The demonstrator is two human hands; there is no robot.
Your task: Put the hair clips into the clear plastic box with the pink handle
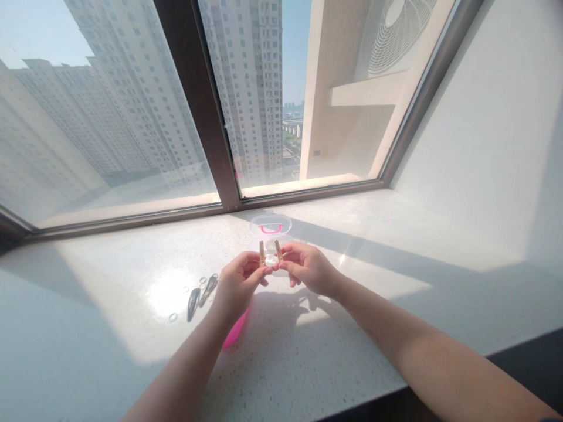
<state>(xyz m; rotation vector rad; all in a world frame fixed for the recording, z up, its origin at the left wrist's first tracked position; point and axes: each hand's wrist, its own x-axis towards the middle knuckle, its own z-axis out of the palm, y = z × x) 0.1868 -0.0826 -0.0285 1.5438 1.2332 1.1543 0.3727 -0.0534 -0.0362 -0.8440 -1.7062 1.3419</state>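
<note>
The left hand [235,284] is closed in a pinch on a gold clip [261,252]; the right hand [312,269] pinches a second gold clip [278,250] just beside it. Both clips stick up from the fingertips [267,271], above the white sill [343,357], long axes near upright, the second's top leaning slightly left. A clear plastic box [270,220] sits beyond them

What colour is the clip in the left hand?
The clip in the left hand looks gold; the head view shows it.
</note>
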